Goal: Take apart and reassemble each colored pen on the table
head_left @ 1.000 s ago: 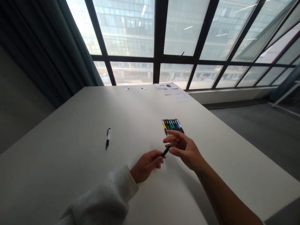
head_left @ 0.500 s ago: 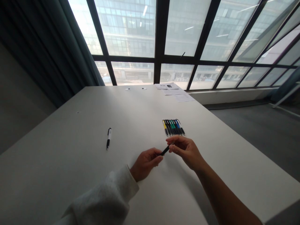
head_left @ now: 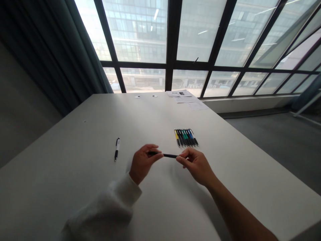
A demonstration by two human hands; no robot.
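A black pen (head_left: 170, 156) is held nearly level above the table, stretched between my two hands. My left hand (head_left: 144, 160) pinches its left end between thumb and fingers. At the other end, my right hand (head_left: 194, 163) has thumb and fingertips closed on the tip, which they hide. Just beyond my right hand lies a tight row of several pens (head_left: 186, 137), yellow, black, green, blue and white, side by side. A single white pen (head_left: 117, 149) with a black grip rests on the table, left of my left hand and apart from it.
The white table (head_left: 75, 174) spreads under everything. Printed papers (head_left: 187, 99) lie at its far right corner, and two small white discs with dark centres (head_left: 154, 96) sit along the far edge. Tall windows stand behind, with a dark curtain (head_left: 55, 57) at left.
My left hand has moved up and left, swinging the black pen from a slant to nearly level. My right hand has shifted only slightly. The pens on the table lie as before.
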